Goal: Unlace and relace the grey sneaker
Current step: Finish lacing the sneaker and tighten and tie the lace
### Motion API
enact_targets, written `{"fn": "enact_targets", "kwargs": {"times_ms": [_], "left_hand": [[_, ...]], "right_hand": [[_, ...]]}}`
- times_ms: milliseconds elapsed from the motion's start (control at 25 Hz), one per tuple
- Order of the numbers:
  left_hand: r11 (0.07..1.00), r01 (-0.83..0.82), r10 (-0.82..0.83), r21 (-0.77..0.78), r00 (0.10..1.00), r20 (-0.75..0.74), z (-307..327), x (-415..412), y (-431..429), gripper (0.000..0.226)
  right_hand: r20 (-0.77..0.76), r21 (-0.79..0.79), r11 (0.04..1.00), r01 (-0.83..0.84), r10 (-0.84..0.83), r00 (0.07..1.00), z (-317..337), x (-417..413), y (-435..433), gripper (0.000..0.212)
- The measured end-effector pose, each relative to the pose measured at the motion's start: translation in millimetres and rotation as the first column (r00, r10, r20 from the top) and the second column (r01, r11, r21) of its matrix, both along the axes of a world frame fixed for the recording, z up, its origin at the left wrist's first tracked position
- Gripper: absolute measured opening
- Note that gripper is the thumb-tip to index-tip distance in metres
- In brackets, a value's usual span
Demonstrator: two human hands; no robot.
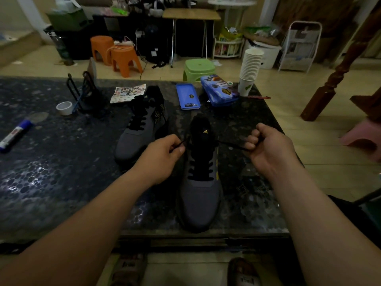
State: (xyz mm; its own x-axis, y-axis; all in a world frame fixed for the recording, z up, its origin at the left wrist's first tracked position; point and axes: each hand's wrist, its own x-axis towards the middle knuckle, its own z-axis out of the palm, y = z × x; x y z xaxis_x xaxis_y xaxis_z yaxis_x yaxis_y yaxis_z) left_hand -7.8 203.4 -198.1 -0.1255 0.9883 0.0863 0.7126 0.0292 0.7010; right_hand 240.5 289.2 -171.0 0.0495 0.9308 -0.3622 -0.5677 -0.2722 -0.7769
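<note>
1. Head view, counter (61,162): dark, mottled stone-look top that fills the left and middle of the picture. Its near edge runs just below the toe of the grey sneaker.
2. Grey sneaker (201,195): on the counter, front right part, toe towards the person and heel away. The black tongue, with a small gold logo, stands up. The lower eyelets are laced.
3. Black lace (231,145): two free ends leave the top of the grey sneaker, one out to each side.
4. Left hand (162,155): just left of the tongue. Thumb and forefinger pinch the left end of the lace, and the other fingers are curled under.
5. Right hand (268,147): right of the grey sneaker, above the counter. The fingers are curled round the right end of the lace, which runs straight from shoe to hand.
6. Second sneaker (140,129): matching grey, fully laced, beyond and left of the first, apart from it.
7. Blue tin lid (187,96): flat, behind the grey sneaker's heel.
8. Blue tin (219,89): printed, tilted, just right of the lid.
9. Paper cups (250,69): one tall stack, upright, at the far right corner.
10. Sticker sheet (127,92): multicoloured, touching the second sneaker's heel.
11. Tape roll (64,107): white, far left, beside a black wire rack (86,93).
12. Marker (15,136): blue and white, lying at the left edge.
13. Floor beyond: two orange stools (123,58) and a green stool (199,69).
</note>
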Motion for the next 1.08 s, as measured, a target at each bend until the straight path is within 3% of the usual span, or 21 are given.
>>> {"fn": "enact_targets", "kwargs": {"times_ms": [80, 200, 440, 480, 520, 560, 600, 640, 680, 760, 840, 960, 1080], "left_hand": [[0.998, -0.052, 0.056, -0.025, 0.971, 0.232, 7, -2, 1, 0.030], [0.986, -0.139, 0.168, -0.094, 0.783, 0.599, 13, 0, 1, 0.035], [0.944, -0.301, 0.287, -0.137, 0.541, 0.790, 16, 1, 6, 0.039], [0.945, -0.297, 0.286, -0.137, 0.547, 0.787, 13, 0, 7, 0.037], [0.947, -0.301, 0.281, -0.108, 0.619, 0.734, 9, 0, 6, 0.031], [0.949, -0.314, 0.270, -0.035, 0.748, 0.606, 5, 0, 4, 0.021], [0.947, -0.310, 0.250, 0.084, 0.876, 0.413, 2, 0, 1, 0.013], [0.938, -0.262, 0.225, 0.228, 0.958, 0.176, 0, 1, -3, 0.022], [0.923, -0.154, 0.175, 0.351, 0.984, -0.029, -4, 1, -4, 0.032], [0.910, 0.054, 0.071, 0.412, 0.957, -0.283, -2, 5, -6, 0.034], [0.911, 0.136, 0.029, 0.388, 0.920, -0.390, -1, 8, -5, 0.026], [0.890, 0.188, 0.012, 0.416, 0.901, -0.433, -1, 9, -1, 0.014], [0.891, 0.181, -0.050, 0.417, 0.950, -0.308, -2, 11, 3, 0.005]], "right_hand": [[0.019, 0.025, 0.999, 0.020, -0.021, 1.000, 0, 5, 1, 0.016], [-0.019, 0.000, 0.995, 0.104, -0.104, 0.994, 1, 15, 6, 0.017], [-0.022, -0.099, 0.972, 0.213, -0.216, 0.976, -7, 21, 11, 0.022], [0.017, -0.113, 0.969, 0.221, -0.221, 0.975, -9, 21, 10, 0.021], [0.094, -0.110, 0.969, 0.220, -0.210, 0.973, -12, 19, 7, 0.019], [0.213, -0.089, 0.976, 0.201, -0.178, 0.961, -15, 16, 5, 0.015], [0.345, -0.054, 0.985, 0.165, -0.137, 0.929, -16, 12, 1, 0.013], [0.446, -0.017, 0.992, 0.123, -0.103, 0.889, -17, 8, -2, 0.011], [0.503, 0.018, 0.996, 0.089, -0.086, 0.860, -17, 4, -5, 0.012], [0.523, 0.050, 0.996, 0.068, -0.084, 0.848, -14, 0, -8, 0.014], [0.519, 0.041, 0.995, 0.088, -0.096, 0.849, -13, 0, -8, 0.014], [0.479, 0.010, 0.995, 0.097, -0.089, 0.873, -13, 1, -9, 0.014], [0.444, -0.005, 0.995, 0.097, -0.085, 0.892, -12, 4, -8, 0.015]]}}
